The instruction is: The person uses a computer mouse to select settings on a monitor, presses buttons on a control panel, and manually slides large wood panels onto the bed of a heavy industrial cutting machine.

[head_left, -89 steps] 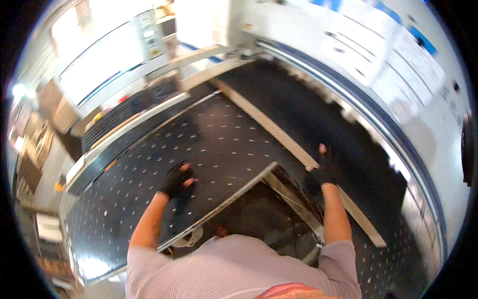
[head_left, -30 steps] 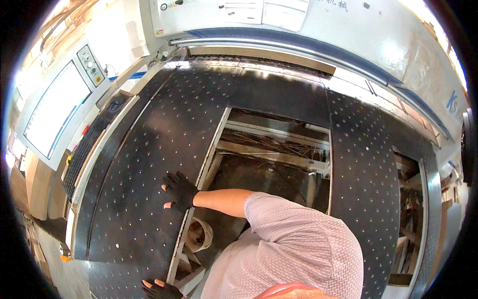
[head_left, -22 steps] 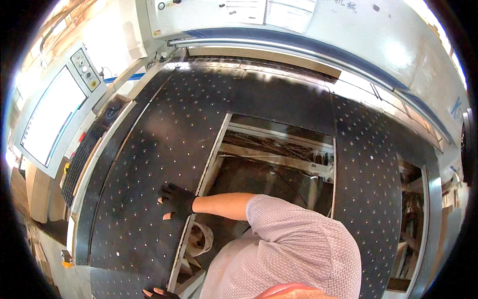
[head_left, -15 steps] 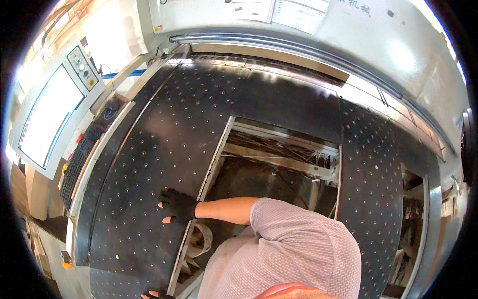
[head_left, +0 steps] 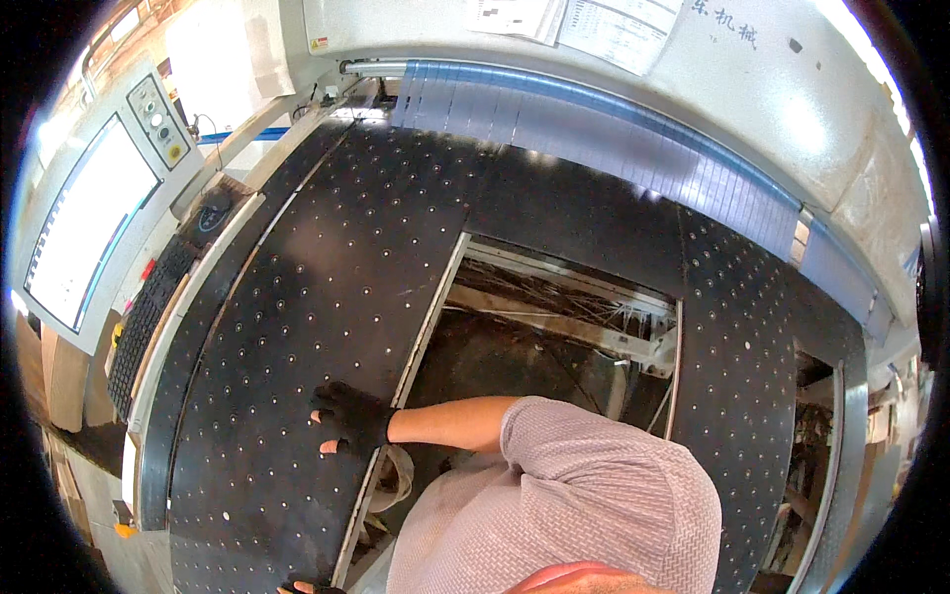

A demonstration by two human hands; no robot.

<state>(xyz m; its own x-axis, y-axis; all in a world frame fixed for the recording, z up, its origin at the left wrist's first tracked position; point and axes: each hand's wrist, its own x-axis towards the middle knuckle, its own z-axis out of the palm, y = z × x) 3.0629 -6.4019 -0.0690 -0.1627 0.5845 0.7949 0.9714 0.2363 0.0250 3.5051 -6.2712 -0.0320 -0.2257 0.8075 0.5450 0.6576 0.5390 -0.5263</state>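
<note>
My right hand [head_left: 351,418], in a black fingerless glove, rests palm down on the dark table [head_left: 327,297] dotted with small round studs. Its bare fingertips point left and nothing shows in its grip. Only the fingertips of my left hand [head_left: 305,587], also gloved, come in at the bottom edge; they lie on the same table and the rest is cut off. Close to my right wrist runs the pale metal edge [head_left: 421,351] of a gap in the table. A whitish bucket-like container [head_left: 398,477] stands below that edge, partly hidden by my body.
Bluish strip curtain [head_left: 614,129] hangs along the far side beneath a pale machine housing [head_left: 396,25]. At left are a screen panel [head_left: 94,223] and a black keyboard [head_left: 148,322]. Beams and cables [head_left: 564,297] show inside the gap. Another studded table section [head_left: 737,346] stands right.
The bluish strip curtain now covers the far side, where metal rails and a wooden board showed before. The view has shifted slightly; both hands stay at about the same place on the table.
</note>
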